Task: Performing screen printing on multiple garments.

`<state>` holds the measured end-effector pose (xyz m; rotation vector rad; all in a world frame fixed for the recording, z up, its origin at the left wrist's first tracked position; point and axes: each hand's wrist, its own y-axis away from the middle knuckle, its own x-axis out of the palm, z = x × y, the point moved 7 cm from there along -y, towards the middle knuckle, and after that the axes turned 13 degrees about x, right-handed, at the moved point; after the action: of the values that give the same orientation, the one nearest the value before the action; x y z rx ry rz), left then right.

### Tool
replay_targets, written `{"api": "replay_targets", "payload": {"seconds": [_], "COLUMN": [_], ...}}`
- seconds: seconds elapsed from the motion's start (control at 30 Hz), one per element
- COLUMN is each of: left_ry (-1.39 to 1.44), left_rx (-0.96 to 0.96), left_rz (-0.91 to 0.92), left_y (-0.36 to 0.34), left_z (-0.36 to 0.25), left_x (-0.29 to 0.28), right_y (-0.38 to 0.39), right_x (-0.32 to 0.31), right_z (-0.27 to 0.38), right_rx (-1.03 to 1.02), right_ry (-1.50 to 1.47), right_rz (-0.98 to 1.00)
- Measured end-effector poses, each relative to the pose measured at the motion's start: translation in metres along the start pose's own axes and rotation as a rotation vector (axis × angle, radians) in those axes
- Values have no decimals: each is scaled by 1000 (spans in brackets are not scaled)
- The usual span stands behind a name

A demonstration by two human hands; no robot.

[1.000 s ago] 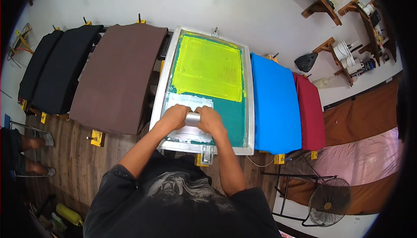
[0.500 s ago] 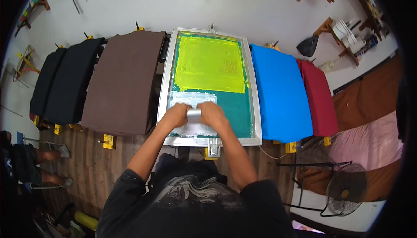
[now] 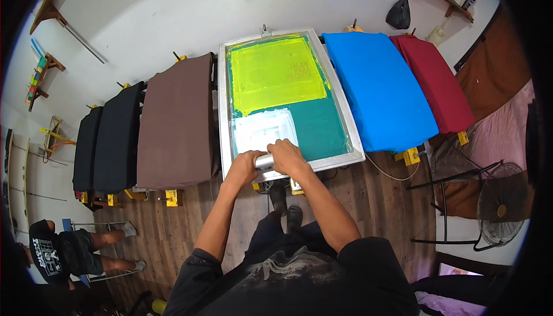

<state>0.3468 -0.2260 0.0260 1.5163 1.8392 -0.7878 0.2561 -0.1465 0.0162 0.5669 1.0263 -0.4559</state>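
Both my hands grip a squeegee [image 3: 264, 162] by its silver metal handle, close to the near edge of a screen-printing frame [image 3: 357, 153]. My left hand [image 3: 244, 167] wraps round the handle's left end; my right hand [image 3: 286, 157] closes round the right part, knuckles up. Just beyond the squeegee, a patch of white ink [image 3: 259, 127] covers the near left of the green mesh [image 3: 322, 129]. A large yellow-green area [image 3: 271, 80] with faint lettering fills the far half. The squeegee's blade is hidden under the handle and hands.
On the left stand boards with a brown shirt [image 3: 175, 123] and black shirts [image 3: 120, 137]. To the right are boards with a blue shirt [image 3: 380, 91] and a dark red shirt [image 3: 433, 82]. A fan [image 3: 501, 209] stands at right; another person [image 3: 69, 252] sits at lower left.
My hands have drawn the squeegee toward me, to the frame's near edge, showing more of the white patch. My view has shifted and turned a little.
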Motion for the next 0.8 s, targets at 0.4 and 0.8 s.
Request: {"api": "replay_targets", "payload": {"seconds": [0.4,0.8], "left_ry": [-131,-73], "left_rx": [24,61], "left_rz": [39,189], "left_y": [-60,-7], "left_z": [55,13], "left_x": [-16,1], "right_y": [-86,-7], "right_x": [-8,0], "right_z": [2,3], "right_rx": [114,56], "right_ry": [133,25], "right_rz": [138,98]}}
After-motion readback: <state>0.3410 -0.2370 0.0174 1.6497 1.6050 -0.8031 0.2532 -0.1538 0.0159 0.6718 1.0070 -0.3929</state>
